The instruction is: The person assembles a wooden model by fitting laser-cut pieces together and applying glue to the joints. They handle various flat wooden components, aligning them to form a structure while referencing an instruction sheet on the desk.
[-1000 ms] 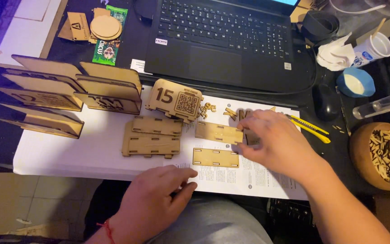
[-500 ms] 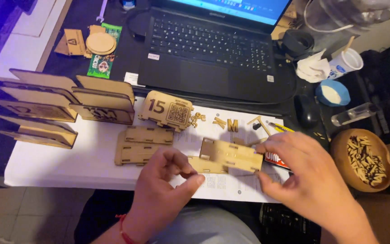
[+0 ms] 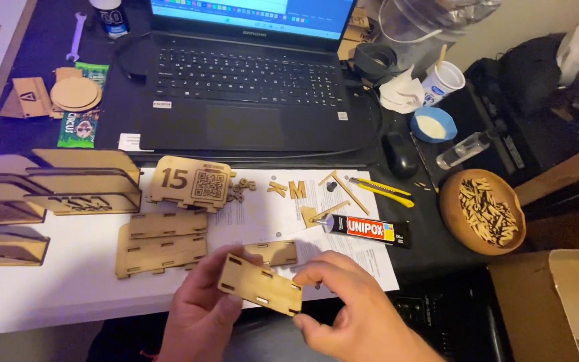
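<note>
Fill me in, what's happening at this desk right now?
A person holds a flat, notched, laser-cut wooden panel between both hands: left hand under one end, right hand pinching the other. A similar slotted panel lies on the white printed sheet just behind. A partly assembled wooden box, a black tube of glue and a yellow utility knife sit nearby, in front of an open black laptop.

Matt wood panel (image 3: 261,285), glossy plastic laptop (image 3: 246,94).
</note>
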